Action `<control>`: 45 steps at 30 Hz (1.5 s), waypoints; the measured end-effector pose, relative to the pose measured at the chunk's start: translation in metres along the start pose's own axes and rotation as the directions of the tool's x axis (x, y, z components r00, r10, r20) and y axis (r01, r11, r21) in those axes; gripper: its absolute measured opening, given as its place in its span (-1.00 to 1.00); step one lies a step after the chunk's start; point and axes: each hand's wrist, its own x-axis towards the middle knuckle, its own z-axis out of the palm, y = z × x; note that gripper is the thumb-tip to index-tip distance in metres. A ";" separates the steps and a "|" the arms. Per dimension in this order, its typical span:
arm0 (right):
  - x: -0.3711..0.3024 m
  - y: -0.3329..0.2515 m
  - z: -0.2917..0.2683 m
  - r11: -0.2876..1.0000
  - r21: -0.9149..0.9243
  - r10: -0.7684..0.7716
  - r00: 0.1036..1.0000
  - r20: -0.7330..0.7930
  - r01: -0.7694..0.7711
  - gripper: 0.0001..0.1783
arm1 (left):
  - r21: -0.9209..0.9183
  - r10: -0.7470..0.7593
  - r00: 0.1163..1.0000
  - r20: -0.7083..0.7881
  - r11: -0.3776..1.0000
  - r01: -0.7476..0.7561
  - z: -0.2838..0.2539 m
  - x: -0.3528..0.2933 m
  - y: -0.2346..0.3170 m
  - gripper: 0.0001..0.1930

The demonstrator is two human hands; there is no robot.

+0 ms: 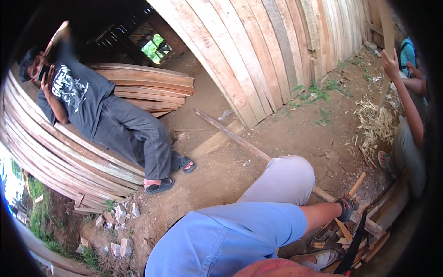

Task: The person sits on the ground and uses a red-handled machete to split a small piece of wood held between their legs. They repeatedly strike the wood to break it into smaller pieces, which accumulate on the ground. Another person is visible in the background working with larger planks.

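My left hand point(345, 207), in a dark glove, is closed around the lower end of a short pale wooden stick point(356, 183) that stands tilted over a chopping spot on the ground. My blue-sleeved left arm reaches to it from the lower middle, past my bent knee in grey trousers point(286, 177). A dark curved blade point(353, 247) rises from the bottom edge just below the stick; the hand holding it is out of frame. Split wood pieces point(344, 228) lie around the stick's base. My right hand is not visible.
A person in a dark shirt point(76, 92) leans on stacked planks point(55, 147) at the left. Another person point(408, 106) sits at the right holding a thin stick. A long pole point(230, 134) lies on the dirt, wood shavings point(376, 122) beyond it, a plank wall point(277, 41) behind.
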 end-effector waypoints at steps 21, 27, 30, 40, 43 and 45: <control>0.051 0.028 0.023 0.987 0.135 -0.104 0.982 0.159 0.083 -0.55 | 0.115 0.005 0.976 0.217 0.993 -0.031 0.017 0.032 -0.012 -0.47; 0.051 0.029 0.027 0.988 0.129 -0.102 0.981 0.165 0.081 -0.55 | 0.144 0.002 0.965 0.263 0.989 -0.041 0.011 0.025 -0.006 -0.51; 0.053 0.030 0.027 0.989 0.127 -0.100 0.982 0.162 0.080 -0.55 | 0.165 0.000 0.957 0.291 0.985 -0.050 0.008 0.023 -0.001 -0.53; 0.056 0.032 0.034 0.988 0.136 -0.102 0.981 0.168 0.079 -0.55 | 0.148 -0.008 0.963 0.269 0.988 -0.033 0.007 0.026 -0.005 -0.54; 0.056 0.032 0.037 0.989 0.134 -0.092 0.982 0.167 0.070 -0.55 | 0.152 -0.008 0.963 0.270 0.988 -0.035 0.009 0.026 -0.003 -0.54; 0.058 0.033 0.037 0.988 0.138 -0.095 0.982 0.166 0.072 -0.55 | 0.151 -0.009 0.964 0.266 0.988 -0.033 0.010 0.026 -0.001 -0.54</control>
